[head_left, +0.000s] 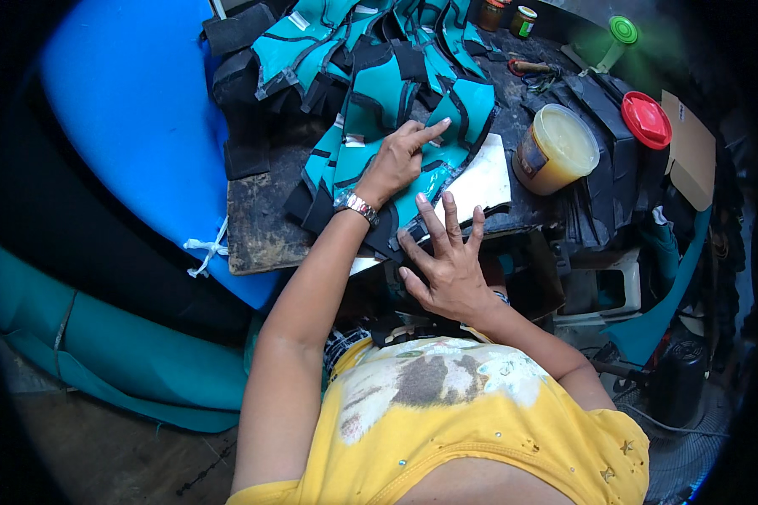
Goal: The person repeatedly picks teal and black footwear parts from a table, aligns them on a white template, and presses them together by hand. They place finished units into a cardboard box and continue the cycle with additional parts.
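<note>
The left hand lies palm down on the topmost teal-and-black cut piece, its fingers loosely spread with the forefinger stretched toward the far right edge of the piece; nothing is gripped, the hand only presses. A metal wristwatch sits on that wrist. The right hand rests at the near edge of the same piece, fingers splayed wide and flat, their tips on the black border where it overhangs the bench; it grasps nothing either.

The piece lies at the front of the dark, stained bench, on top of a run of similar teal-and-black pieces that overlap one another toward the far side. A pale sheet shows under its right edge. Just right of that stands an open tub of yellowish paste, and beside it, on a stack of black material, its red lid. Further back are two small jars, a green round-topped item and a pair of scissors. Left of the bench lies a blue padded surface, with a teal roll lower down. The person wears a stained yellow top.
</note>
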Demonstrator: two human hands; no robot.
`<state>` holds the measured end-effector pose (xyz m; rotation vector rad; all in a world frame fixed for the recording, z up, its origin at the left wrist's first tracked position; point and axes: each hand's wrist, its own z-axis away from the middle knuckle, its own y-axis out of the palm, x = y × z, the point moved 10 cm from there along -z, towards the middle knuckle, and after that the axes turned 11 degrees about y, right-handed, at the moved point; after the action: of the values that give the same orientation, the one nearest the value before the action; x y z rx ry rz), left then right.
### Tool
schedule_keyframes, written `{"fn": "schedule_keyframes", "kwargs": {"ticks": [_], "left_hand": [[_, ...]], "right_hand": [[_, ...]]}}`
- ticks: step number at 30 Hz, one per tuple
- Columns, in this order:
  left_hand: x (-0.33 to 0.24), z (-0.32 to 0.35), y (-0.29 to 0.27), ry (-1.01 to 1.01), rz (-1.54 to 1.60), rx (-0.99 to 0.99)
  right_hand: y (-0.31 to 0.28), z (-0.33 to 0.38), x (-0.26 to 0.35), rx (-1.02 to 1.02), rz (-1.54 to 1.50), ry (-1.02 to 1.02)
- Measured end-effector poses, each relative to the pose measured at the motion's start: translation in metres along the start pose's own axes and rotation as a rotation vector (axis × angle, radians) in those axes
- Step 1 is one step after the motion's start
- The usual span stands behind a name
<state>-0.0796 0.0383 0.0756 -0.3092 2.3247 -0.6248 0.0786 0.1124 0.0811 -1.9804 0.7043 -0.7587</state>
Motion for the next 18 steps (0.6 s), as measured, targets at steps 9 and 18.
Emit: {"fn": "schedule_keyframes", "kwargs": {"ticks": [9, 18], "left_hand": [[0.002, 0.001, 0.0, -0.009, 0.002, 0.006], [0.004, -0.001, -0.003, -0.022, 0.109, -0.043]], "right_hand": [[0.008, -0.038, -0.113, -0.117, 0.311, 0.252], [0.035, -0.02, -0.068, 0.172, 0.081, 0.173]]}}
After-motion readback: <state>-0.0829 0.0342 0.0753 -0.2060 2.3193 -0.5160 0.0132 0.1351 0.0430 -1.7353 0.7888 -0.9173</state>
